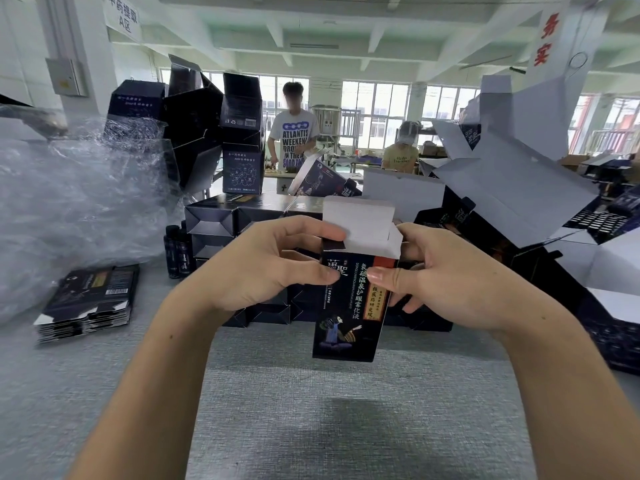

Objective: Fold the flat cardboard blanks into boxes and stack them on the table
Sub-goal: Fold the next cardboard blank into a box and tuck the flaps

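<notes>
I hold a dark printed box [349, 317] upright above the grey table [311, 410], its white top flap [358, 211] standing open. My left hand [263, 265] grips the box's upper left side, thumb on the front and a finger on a side flap. My right hand [443, 275] grips the upper right side, thumb pressed on the front panel. A pile of flat dark blanks [90, 303] lies at the left. Folded dark boxes [239, 216] are stacked behind the held box.
Crumpled clear plastic wrap [76, 202] fills the left side. Large open cartons [512, 174] with white insides crowd the right. Small dark bottles [176, 252] stand beside the stack. Two persons [294, 133] work at a far bench.
</notes>
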